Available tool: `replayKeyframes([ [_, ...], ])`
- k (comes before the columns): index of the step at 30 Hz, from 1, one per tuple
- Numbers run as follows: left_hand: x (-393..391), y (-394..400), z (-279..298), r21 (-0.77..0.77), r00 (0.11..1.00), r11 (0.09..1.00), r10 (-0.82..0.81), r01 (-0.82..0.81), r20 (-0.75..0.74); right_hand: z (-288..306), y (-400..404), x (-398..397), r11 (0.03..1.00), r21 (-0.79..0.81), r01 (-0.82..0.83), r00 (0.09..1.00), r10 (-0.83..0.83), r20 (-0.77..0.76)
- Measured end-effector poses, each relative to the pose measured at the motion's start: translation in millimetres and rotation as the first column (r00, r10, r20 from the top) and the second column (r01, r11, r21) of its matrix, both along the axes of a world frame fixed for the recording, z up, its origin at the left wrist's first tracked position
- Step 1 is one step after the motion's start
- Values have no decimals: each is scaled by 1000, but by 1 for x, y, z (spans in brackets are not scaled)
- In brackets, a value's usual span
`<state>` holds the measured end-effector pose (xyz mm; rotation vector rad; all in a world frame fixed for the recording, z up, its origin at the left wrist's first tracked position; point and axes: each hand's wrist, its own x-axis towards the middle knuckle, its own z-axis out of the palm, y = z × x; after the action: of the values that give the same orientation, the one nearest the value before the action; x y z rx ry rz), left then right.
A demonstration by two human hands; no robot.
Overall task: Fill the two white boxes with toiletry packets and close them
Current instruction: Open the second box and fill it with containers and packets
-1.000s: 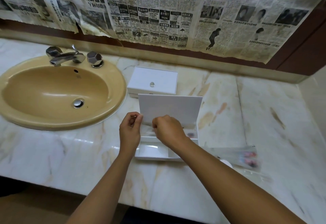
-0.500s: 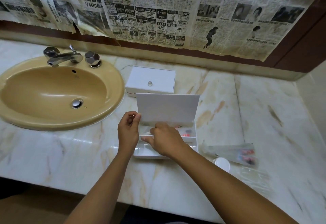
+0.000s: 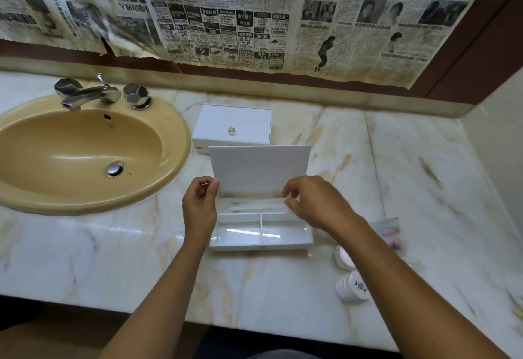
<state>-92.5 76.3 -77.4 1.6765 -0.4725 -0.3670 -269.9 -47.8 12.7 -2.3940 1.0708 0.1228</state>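
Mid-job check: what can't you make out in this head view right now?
- Closed box: contents hidden by its lid.
- Open box: right end of the rear compartment covered by the right hand.
- Packet in it: blurred, type unreadable.
- Loose packets: partly behind the right forearm, blurred.

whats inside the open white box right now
The open white box has a clear packet in its long back compartment, with two bare front compartments. The right hand covers the packet's right end.

Open white box (image 3: 261, 231) (lid upright) sits before closed white box (image 3: 232, 126).
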Motion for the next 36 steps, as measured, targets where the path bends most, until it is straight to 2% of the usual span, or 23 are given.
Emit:
replayKeyframes([
  [5,0,0,-1,-4,1000,1000,0,0,-1,0,-13,-31,998,5,66,984,-64,-165],
  [13,0,0,-1,8,1000,1000,-9,9,18,-1,-9,-46,990,119,70,918,-17,-397],
  [18,1,1,-2,13,1000,1000,-7,7,16,-17,-5,-50,994,84,71,896,-27,-442],
  [24,1,0,-2,23,1000,1000,-5,5,12,-33,-4,-53,991,-18,129,928,-127,-351],
  [29,0,0,-2,26,1000,1000,8,-8,-2,-32,-7,-53,983,-92,156,964,-172,-200],
  [36,-1,0,0,20,1000,1000,12,-12,-7,13,-10,-39,958,-253,139,989,-120,87],
])
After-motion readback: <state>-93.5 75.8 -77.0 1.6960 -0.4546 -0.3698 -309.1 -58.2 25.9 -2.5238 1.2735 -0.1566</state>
